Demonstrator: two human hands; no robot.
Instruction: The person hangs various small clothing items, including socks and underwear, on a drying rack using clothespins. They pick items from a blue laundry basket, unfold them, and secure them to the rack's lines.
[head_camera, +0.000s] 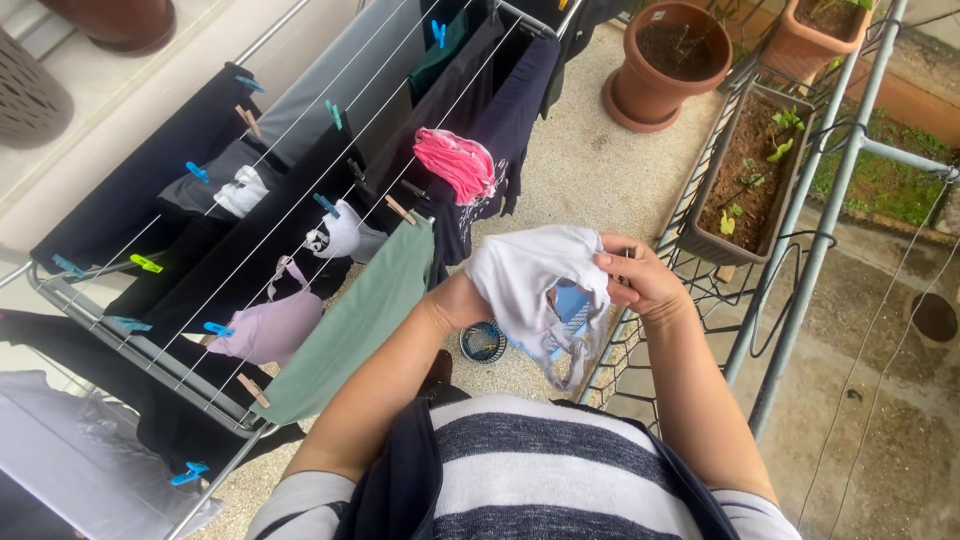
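Both my hands hold a small white garment (530, 275) in front of my chest, above the balcony floor. My left hand (462, 300) is mostly hidden inside and behind the cloth, only the wrist showing. My right hand (638, 280) pinches the garment's right edge with closed fingers. A metal drying rack (150, 355) stands to my left, its lines hung with dark clothes, a pink garment (457, 160), a green cloth (350, 330) and a lilac bra (272, 325), held by blue, green and wooden pegs.
A dark garment hangs over my left shoulder (400, 490). A small round basket (483, 342) sits on the floor below my hands. Terracotta pots (665, 65) and a long soil planter (745, 170) line the metal railing (815, 240) on the right.
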